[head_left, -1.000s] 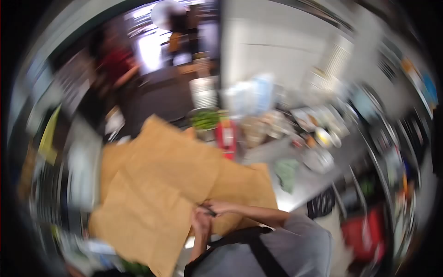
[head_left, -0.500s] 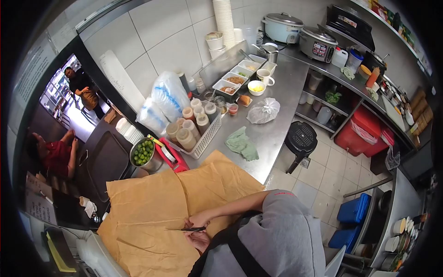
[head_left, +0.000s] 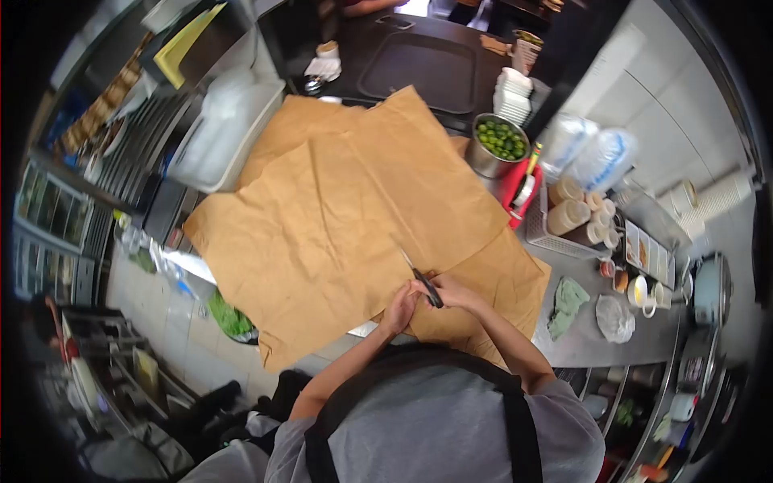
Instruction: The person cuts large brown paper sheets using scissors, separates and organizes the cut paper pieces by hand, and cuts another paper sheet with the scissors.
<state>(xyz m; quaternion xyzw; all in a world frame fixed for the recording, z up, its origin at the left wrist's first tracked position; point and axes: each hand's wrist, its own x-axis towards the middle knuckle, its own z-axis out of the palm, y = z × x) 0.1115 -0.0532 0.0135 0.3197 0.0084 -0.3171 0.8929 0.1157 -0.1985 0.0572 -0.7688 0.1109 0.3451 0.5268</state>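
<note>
The left hand [head_left: 400, 310] pinches the near edge of the brown paper [head_left: 338, 217], fingers closed on the sheet just left of the scissors [head_left: 420, 278]. The right hand [head_left: 451, 291] is wrapped around the scissor handles, with the blades pointing away from the body and up-left into the sheet.

The paper lies spread over the counter [head_left: 592, 346], reaching well beyond the blades on every side. At least 2 layers or sheets overlap: a lower one shows to the right of the right hand, its corner near a green cloth [head_left: 568, 296]. The blades sit close to the near edge, so the cut looks barely begun; nearly the whole length of the sheet ahead of the tips appears uncut. Whether a slit already runs behind the blades cannot be told, since the hands cover that spot.

Farther right and beyond the scissors stand a metal bowl of limes [head_left: 498, 143], a red box [head_left: 519, 189], and a rack of bottles [head_left: 576, 217]. A black tray [head_left: 419, 72] lies past the paper's far edge.
</note>
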